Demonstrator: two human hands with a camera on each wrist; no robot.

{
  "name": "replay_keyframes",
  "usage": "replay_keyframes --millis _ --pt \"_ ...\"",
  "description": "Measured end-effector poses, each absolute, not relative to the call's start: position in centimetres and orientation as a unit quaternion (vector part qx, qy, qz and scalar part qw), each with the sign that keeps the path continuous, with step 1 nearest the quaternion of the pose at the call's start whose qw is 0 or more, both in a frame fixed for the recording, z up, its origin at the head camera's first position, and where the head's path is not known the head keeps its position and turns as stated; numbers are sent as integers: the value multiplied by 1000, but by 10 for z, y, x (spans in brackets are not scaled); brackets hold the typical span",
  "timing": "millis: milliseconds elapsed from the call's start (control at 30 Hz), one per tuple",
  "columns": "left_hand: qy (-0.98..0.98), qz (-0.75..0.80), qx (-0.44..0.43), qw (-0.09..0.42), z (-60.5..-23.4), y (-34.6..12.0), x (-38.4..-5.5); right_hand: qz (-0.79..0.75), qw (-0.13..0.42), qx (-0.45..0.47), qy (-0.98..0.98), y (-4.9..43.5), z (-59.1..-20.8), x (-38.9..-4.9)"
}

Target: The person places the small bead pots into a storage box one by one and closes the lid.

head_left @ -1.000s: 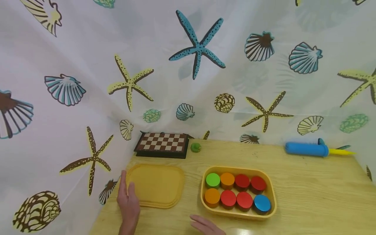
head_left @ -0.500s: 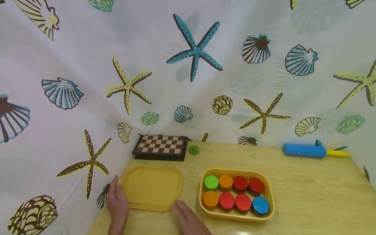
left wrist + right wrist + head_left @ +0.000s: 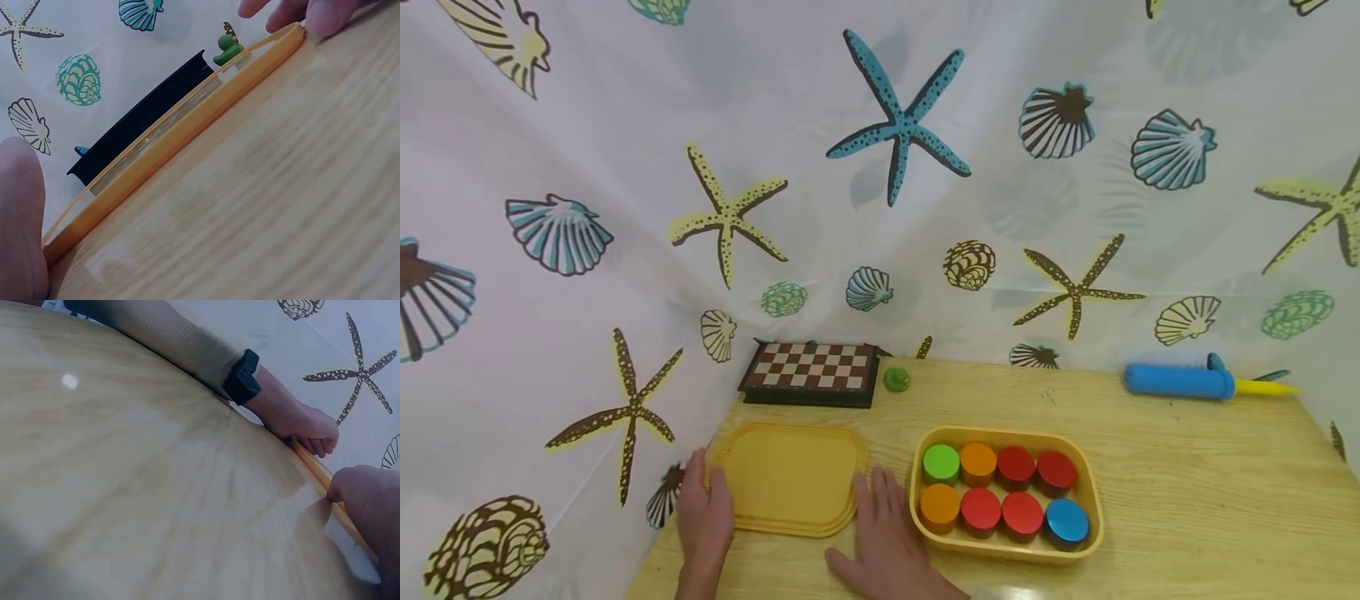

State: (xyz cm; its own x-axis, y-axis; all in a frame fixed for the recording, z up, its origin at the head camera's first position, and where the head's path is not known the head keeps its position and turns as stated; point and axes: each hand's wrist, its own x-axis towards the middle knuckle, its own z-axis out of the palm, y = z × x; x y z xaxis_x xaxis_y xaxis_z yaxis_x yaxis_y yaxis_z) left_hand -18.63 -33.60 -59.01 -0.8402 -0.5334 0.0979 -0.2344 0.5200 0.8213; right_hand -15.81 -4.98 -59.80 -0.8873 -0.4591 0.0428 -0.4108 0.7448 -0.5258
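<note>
A flat, rounded yellow lid (image 3: 790,479) lies on the wooden table between both hands. My left hand (image 3: 703,517) stands at its left edge, fingers fairly straight and pointing away from me. Along the lid's right edge rests my right hand (image 3: 887,533), palm down, fingers straight and thumb spread. In the left wrist view the lid's rim (image 3: 181,144) runs from my left thumb (image 3: 22,219) to the right fingers. The right wrist view has both hands touching the rim. Just right of my right hand sits a yellow tray (image 3: 992,548) with several round colored caps (image 3: 981,510).
Behind the lid lies a checkerboard box (image 3: 811,371), with a small green duck (image 3: 897,380) beside it. A blue hand pump (image 3: 1180,381) with a yellow nozzle lies at the back right. A patterned curtain (image 3: 775,108) bounds the table's back and left.
My right hand has come in from the front, moving left and forward to the lid's right edge. My left hand has shifted slightly left and back. Lid and tray look unmoved.
</note>
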Motion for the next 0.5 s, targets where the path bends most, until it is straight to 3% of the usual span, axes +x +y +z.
replay_keyframes --millis 233,500 --pt "-886 -389 212 135 -591 -341 -188 -264 29 -238 934 -52 -597 -165" --pt "-888 -387 210 132 -591 -340 -186 -263 19 -266 927 -48 -599 -166"
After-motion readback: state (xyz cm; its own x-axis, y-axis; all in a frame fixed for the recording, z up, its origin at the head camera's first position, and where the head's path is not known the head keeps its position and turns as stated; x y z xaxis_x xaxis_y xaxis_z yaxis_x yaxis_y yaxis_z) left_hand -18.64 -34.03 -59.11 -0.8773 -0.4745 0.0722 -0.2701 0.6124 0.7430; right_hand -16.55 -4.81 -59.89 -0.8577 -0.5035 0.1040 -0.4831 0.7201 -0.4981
